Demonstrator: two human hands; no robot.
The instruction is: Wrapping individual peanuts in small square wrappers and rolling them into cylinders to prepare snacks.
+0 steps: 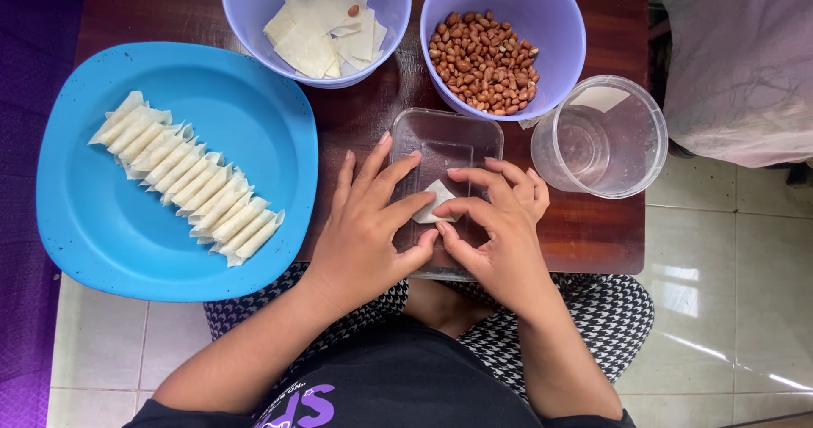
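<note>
I see the left hand [366, 225] and right hand [500, 225] meeting over a clear rectangular tray [446, 140], fingertips of both pinched together on a small pale wrapper piece [434, 201] at the middle of the view. At 12 o'clock sit two lilac bowls: one of cut wrappers [315, 23], one of peanuts [484, 61]. A clear round tub [599, 136] stands at 2 o'clock. The blue plate [102, 225] at 9 o'clock carries a row of rolled wrappers [188, 178]. All rest on a dark wooden table [593, 233] above pale tiled floor [728, 309].

Cut off by the top edge above the clear tray [446, 144]: both purple bowls' far rims; mostly hidden under fingertips, the folded wrapper [434, 201].
</note>
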